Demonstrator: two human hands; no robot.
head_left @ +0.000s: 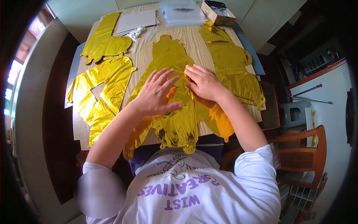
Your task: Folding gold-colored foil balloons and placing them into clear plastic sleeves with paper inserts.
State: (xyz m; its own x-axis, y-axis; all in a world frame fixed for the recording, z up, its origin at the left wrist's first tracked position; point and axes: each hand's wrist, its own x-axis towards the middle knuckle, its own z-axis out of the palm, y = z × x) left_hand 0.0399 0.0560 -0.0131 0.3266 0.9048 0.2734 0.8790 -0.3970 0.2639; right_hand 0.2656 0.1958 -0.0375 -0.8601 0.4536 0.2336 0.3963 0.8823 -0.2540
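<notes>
A flat gold foil balloon (167, 56) lies on the wooden table in front of me, its lower end reaching the near edge by my shirt. Over its middle is my left hand (158, 91), palm down, fingers spread and holding nothing. My right hand (203, 83) is at the balloon's right side, fingers close together and curled over a raised crease of foil. The foil under both hands mirrors them in orange. The right thumb is mostly hidden.
More flat gold foil balloons lie at the left (106, 87), far left (106, 41) and right (231, 59). Along the back are grey cards (137, 20), white string (136, 33), clear plastic sleeves (181, 13) and an open box (219, 15). A wooden chair (298, 155) stands at right.
</notes>
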